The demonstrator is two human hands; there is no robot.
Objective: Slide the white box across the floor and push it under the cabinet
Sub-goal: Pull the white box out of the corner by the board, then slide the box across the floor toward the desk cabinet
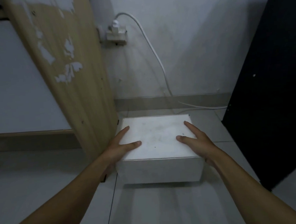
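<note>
Fixed to a scuffed pale wall (200,38), a white socket block (117,37) with a white plug (115,25) pushed in. Trailing from the plug, a white cable (154,53), looping up, then down to the beige skirting (160,100) and off to the right. At far right, a tall black panel (269,103), hiding the cable's far end.

Dim, bluish light; white box (157,137) top glows brightest, soft shadow beneath it. Slight blur, wide-angle bending at edges.

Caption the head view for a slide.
Left hand and right hand press the white box on the floor, thumbs on top, between a wooden panel and black panel.
</note>
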